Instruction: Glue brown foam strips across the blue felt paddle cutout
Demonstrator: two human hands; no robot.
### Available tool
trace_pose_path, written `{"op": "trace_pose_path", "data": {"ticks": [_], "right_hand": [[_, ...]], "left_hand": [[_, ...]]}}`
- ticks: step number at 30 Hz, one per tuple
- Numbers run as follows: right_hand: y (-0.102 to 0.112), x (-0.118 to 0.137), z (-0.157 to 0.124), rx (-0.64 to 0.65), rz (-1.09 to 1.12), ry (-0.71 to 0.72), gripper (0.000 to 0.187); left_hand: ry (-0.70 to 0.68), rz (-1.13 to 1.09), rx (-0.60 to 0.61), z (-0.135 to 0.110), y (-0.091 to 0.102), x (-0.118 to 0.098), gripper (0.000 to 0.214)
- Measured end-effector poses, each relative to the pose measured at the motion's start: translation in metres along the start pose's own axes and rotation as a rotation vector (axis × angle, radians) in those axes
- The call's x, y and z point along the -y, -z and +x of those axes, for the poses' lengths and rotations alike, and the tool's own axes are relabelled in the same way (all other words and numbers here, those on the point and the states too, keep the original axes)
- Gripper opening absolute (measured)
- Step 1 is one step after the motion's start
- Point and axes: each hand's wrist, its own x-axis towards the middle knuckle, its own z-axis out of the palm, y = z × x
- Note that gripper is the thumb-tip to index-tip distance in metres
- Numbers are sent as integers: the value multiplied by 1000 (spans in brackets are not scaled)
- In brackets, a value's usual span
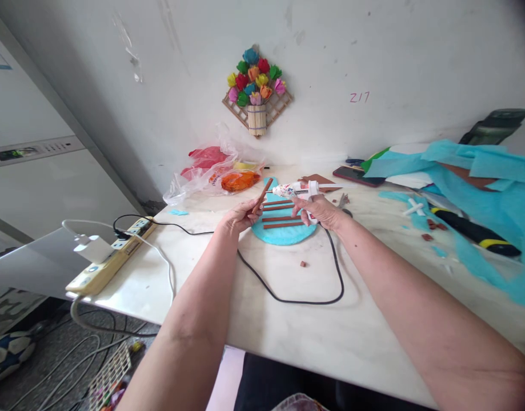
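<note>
In my left hand [241,215] a thin brown strip [263,193] is pinched, tilted up to the right. My right hand [317,210] is wrapped round a white hot glue gun [288,189], its nozzle pointing left at the strip; whether they touch is too small to tell. A clear glue stick [328,185] sticks out of the gun's back. Below both hands lies a light-blue rounded piece [283,236] that narrows toward the back. Several brown strips [281,219] lie across it in rows, partly covered by my right hand.
The gun's black cord [283,299] loops over the table toward a power strip [112,257] at left. Plastic bags [228,171] lie against the wall. At right are a phone [359,176], blue sheets [515,228], a black-and-yellow handled tool [476,231] and brown scraps.
</note>
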Motion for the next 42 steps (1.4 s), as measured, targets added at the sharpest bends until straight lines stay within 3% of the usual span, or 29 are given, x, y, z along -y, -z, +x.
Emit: {"op": "trace_pose_path", "data": {"ticks": [18, 31, 42], "right_hand": [[6, -6, 4, -142, 7, 43, 43], [2, -4, 2, 15, 5, -54, 44], [6, -5, 3, -170, 19, -8, 47]], "left_hand": [[56, -45, 63, -2, 0, 1, 13], [70, -232, 74, 0, 3, 2, 19], [114, -240, 56, -2, 0, 2, 22]]}}
